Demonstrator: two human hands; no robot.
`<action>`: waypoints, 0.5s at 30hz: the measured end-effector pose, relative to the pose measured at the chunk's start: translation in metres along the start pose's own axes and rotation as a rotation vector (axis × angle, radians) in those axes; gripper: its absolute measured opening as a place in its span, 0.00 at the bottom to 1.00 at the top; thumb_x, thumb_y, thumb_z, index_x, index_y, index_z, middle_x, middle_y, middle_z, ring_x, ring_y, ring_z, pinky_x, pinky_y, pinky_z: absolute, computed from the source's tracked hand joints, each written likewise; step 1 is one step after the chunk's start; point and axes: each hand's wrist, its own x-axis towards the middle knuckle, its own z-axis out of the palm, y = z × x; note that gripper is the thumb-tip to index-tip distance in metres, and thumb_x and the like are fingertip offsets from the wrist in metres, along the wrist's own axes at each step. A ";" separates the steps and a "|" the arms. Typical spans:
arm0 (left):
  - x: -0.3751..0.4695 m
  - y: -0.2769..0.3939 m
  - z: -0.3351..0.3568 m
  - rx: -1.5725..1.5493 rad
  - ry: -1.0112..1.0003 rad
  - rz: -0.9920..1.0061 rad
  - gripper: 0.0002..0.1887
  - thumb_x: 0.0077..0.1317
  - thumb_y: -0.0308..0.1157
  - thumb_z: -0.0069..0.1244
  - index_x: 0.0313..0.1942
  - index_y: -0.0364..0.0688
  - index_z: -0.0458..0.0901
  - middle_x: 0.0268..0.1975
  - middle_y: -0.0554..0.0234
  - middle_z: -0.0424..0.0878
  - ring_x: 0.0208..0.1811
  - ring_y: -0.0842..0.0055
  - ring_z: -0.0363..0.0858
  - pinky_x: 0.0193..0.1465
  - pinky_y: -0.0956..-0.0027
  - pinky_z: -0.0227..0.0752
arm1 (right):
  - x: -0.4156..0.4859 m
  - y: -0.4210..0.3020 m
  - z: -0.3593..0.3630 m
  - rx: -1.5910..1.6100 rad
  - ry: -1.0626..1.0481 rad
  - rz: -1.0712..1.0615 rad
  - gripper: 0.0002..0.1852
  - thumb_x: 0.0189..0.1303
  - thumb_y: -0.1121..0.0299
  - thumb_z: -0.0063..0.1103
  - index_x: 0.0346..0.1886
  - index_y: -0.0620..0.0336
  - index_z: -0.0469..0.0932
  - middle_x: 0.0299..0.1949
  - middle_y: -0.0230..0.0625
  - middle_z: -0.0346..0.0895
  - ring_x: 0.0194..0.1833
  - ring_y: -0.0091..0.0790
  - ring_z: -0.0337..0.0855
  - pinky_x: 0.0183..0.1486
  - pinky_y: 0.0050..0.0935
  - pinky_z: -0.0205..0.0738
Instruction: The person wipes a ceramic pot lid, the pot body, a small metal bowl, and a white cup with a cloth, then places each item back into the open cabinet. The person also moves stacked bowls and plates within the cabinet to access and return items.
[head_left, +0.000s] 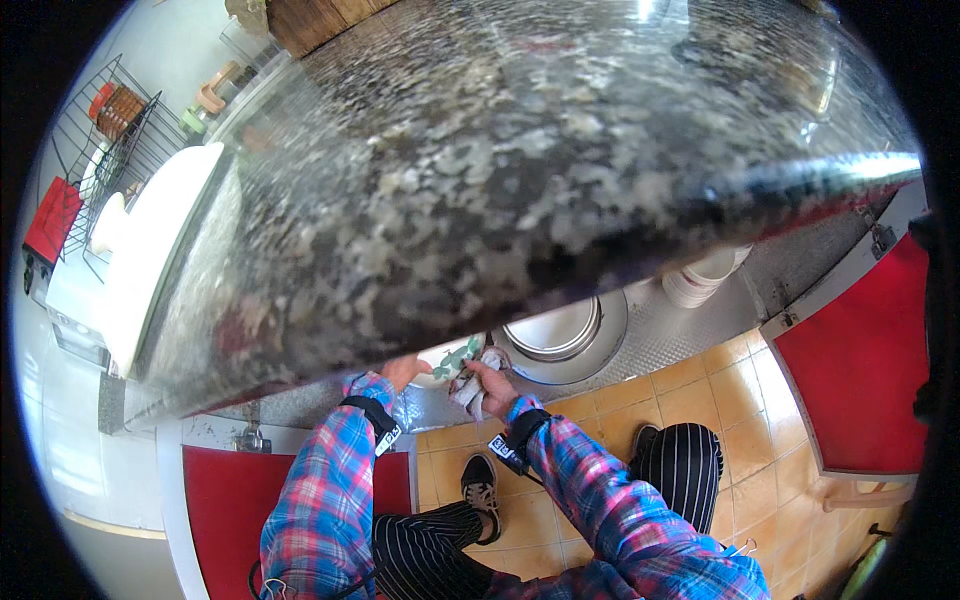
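Beneath the speckled stone countertop, a pale plate with a green leaf pattern (454, 361) lies partly hidden by the counter edge. My left hand (403, 370) holds the plate's left side, its fingers partly out of sight. On the right, my right hand (491, 386) grips a crumpled, patterned cloth (471, 394) beside the plate. Just right of that cloth, round metal pans or lids (559, 337) rest on a larger round metal tray (611, 337) on the cabinet shelf.
The thick countertop (525, 187) overhangs both hands. Red cabinet doors (855, 360) stand open at either side. White stacked bowls (705, 276) sit on the metal shelf (675, 337). At left are a large white dish (161, 247) and a wire rack (139, 135) with a red-lidded jar.
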 end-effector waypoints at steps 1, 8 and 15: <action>0.000 0.003 0.001 0.013 -0.023 -0.031 0.25 0.45 0.35 0.66 0.46 0.40 0.80 0.43 0.46 0.83 0.47 0.50 0.80 0.49 0.53 0.73 | 0.000 0.001 0.000 -0.038 0.052 -0.015 0.14 0.67 0.65 0.53 0.50 0.63 0.71 0.37 0.44 0.78 0.34 0.43 0.81 0.39 0.46 0.82; -0.005 0.023 0.005 0.059 0.107 -0.074 0.25 0.45 0.34 0.67 0.45 0.39 0.81 0.40 0.43 0.84 0.45 0.50 0.82 0.47 0.53 0.74 | -0.014 0.008 0.021 -0.109 0.084 0.010 0.11 0.62 0.72 0.56 0.46 0.62 0.69 0.32 0.43 0.76 0.28 0.44 0.81 0.29 0.49 0.82; 0.028 0.019 0.051 0.008 0.291 -0.081 0.20 0.47 0.37 0.66 0.39 0.38 0.81 0.35 0.44 0.84 0.41 0.50 0.82 0.43 0.53 0.74 | -0.076 0.001 0.059 -0.329 -0.056 -0.099 0.12 0.58 0.78 0.56 0.44 0.63 0.69 0.30 0.44 0.77 0.25 0.42 0.81 0.24 0.42 0.80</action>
